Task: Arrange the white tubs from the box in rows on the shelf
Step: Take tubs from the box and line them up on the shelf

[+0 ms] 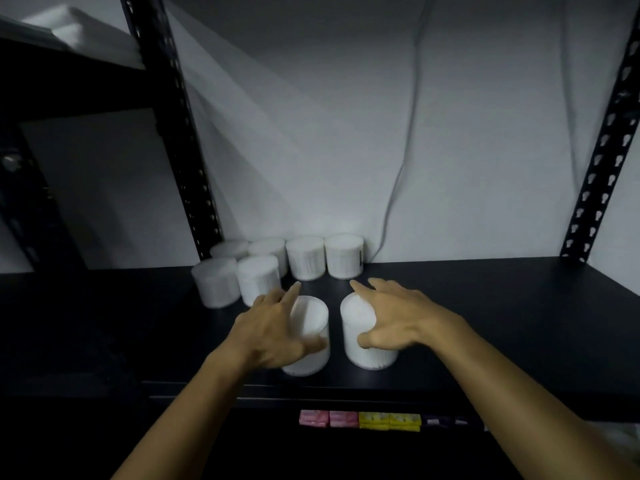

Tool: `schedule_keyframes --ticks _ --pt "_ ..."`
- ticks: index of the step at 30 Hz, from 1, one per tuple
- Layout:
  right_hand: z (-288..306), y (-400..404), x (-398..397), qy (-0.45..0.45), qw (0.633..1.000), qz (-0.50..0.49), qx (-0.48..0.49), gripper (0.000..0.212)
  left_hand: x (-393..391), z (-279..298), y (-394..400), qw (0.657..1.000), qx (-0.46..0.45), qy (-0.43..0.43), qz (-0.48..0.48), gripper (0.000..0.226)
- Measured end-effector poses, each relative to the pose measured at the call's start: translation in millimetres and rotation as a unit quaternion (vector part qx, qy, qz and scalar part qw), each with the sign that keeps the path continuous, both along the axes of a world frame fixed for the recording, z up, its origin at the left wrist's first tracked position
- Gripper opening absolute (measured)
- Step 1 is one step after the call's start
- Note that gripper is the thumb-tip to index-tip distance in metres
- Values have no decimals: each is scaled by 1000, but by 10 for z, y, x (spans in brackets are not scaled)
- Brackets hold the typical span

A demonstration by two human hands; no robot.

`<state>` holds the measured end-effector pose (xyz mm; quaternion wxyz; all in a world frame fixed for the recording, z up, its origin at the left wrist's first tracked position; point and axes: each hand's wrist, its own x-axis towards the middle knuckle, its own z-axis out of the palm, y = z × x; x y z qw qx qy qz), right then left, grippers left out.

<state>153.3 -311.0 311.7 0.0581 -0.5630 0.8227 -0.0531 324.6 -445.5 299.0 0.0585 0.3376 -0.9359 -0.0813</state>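
Six white tubs [277, 268] are standing upright in two rows at the black shelf's [485, 306] back-left; two more [367, 341] are sitting nearer.

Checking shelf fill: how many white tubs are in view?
8. Four in the back row by the wall, two in the second row at left, one under the left hand, one under the right hand. More may be hidden.

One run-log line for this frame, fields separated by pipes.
left hand on front-left tub | right hand on front-right tub | both tubs upright on shelf | six tubs placed behind
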Motion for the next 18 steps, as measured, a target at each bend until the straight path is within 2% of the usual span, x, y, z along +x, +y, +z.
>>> schedule_keyframes --ticks 3,5,7,11,15,18 --pt "-176 227 78 -8 992 -17 -122 95 149 -123 120 993 -85 71 -38 102" --pt "-379 357 154 52 971 -33 -233 80 209 -263 201 974 -176 118 -77 80" --pt "-571 405 185 109 952 -24 -284 64 206 -420 204 960 -226 135 -98 58" --pt "-757 284 125 134 939 12 -315 57 108 -544 104 960 -222 145 -85 55" --pt "-754 19 -15 100 949 -9 -300 59 -50 -518 -45 958 -237 136 -83 59" --pt "-735 -200 -131 81 958 -17 -274 68 -181 -522 -188 964 -218 132 -75 61"
